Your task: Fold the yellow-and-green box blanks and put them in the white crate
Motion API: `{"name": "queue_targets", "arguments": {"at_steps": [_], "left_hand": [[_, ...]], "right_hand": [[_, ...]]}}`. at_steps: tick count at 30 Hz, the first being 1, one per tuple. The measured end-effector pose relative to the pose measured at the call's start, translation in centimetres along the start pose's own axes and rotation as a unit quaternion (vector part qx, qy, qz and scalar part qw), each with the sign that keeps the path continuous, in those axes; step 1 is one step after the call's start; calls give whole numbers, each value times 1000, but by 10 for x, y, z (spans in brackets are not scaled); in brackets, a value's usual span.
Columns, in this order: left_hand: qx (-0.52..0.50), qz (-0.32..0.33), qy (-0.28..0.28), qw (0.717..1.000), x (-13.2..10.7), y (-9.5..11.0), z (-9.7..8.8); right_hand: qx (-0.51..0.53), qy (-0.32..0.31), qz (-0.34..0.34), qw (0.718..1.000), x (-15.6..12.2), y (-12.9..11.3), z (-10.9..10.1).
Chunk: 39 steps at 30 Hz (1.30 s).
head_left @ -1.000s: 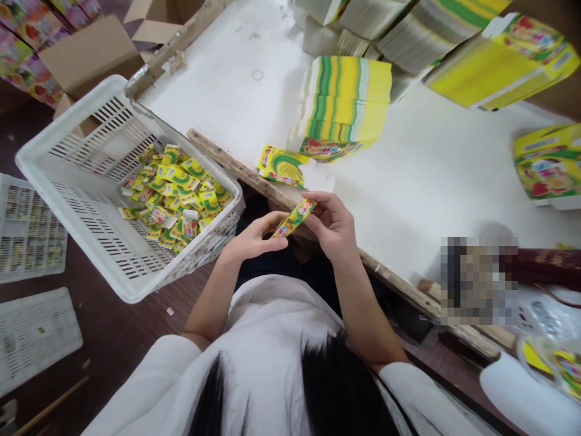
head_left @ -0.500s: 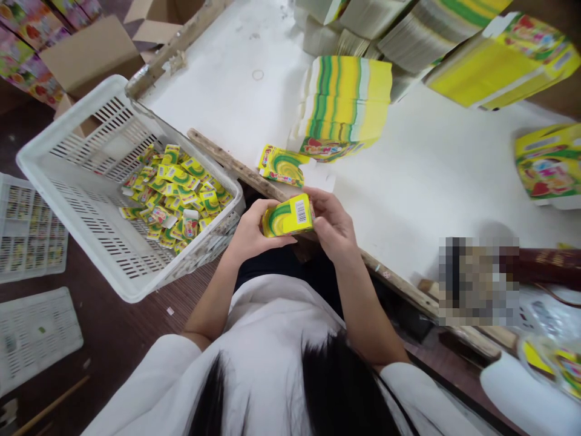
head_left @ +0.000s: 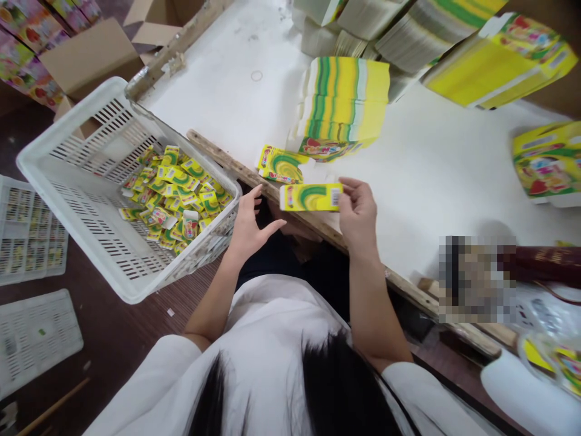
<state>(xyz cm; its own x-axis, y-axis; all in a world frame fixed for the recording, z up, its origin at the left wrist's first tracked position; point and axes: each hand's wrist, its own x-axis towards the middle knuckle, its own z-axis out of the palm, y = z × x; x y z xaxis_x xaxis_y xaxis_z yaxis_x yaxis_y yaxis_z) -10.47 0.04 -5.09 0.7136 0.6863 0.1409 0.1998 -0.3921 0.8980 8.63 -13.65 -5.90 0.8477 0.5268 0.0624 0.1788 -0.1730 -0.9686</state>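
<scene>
Between the thumb and fingers of my right hand (head_left: 359,212) is one end of a small yellow-green carton (head_left: 311,197), held level over the table's front edge. A barcode shows beside my fingertips. My left hand (head_left: 250,225) holds nothing; its thumb and fingers are spread, a short way left of the carton. Just behind the held carton, another yellow carton (head_left: 284,165) lies on the white table with a white flap sticking out. Beyond it rests a stack of flat, folded cartons (head_left: 345,109).
To the left, a white plastic crate (head_left: 131,284) holds many small yellow cartons (head_left: 175,191). More carton stacks (head_left: 417,42) stand at the table's back, with another (head_left: 549,160) at the right. A wooden strip (head_left: 218,154) edges the table. An open cardboard box (head_left: 91,57) sits behind the crate.
My left hand has let go of the carton and opened. My right hand has moved right, carrying the carton, which now shows a long narrow side.
</scene>
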Motion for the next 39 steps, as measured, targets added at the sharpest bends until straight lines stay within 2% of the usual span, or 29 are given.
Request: {"name": "queue_targets", "arguments": {"at_steps": [2, 5, 7, 9, 10, 11, 13, 15, 18, 22, 26, 29, 35, 37, 39], "left_hand": [[5, -18, -5, 1000, 0, -1, -2], [9, -22, -11, 1000, -1, -1, -5], [7, -23, -11, 1000, -1, -1, -4], [-1, -25, -12, 1000, 0, -1, -1], [-9, -28, -13, 999, 1, -1, 1], [-21, -32, -13, 999, 1, -1, 3], [-54, -48, -15, 997, 2, -1, 6], [-91, -68, -18, 993, 2, 0, 9], [-153, -100, -24, 983, -1, -2, 13], [-225, -140, -17, 964, -6, -9, 18], [-246, -134, -3, 960, -3, -11, 16], [-255, -126, 27, 958, 1, -8, 11], [-369, -144, 96, 913, 5, -7, 9], [-407, -134, 126, 895, 10, -5, 10], [-450, -101, 157, 873, 17, -1, 9]], "right_hand": [[-82, 70, -13, 994, 12, 18, -17], [-226, 150, 19, 962, 23, 32, -45], [-291, 193, 28, 937, 24, 29, -55], [-326, 217, -14, 920, 22, 16, -49], [-336, 209, -52, 917, 21, 8, -40], [-323, 176, -100, 924, 21, 0, -27], [-274, 43, -157, 948, 23, -14, 5], [-260, -56, -175, 948, 27, -23, 38], [-307, -110, -147, 934, 34, -29, 68], [-338, -116, -118, 927, 38, -31, 72], [-297, -96, -109, 944, 33, -34, 68], [-261, -95, -111, 954, 30, -32, 68], [-147, -49, -121, 980, 28, -40, 69], [-84, -61, -122, 987, 20, -50, 70], [-30, -134, -113, 984, 7, -60, 73]]}}
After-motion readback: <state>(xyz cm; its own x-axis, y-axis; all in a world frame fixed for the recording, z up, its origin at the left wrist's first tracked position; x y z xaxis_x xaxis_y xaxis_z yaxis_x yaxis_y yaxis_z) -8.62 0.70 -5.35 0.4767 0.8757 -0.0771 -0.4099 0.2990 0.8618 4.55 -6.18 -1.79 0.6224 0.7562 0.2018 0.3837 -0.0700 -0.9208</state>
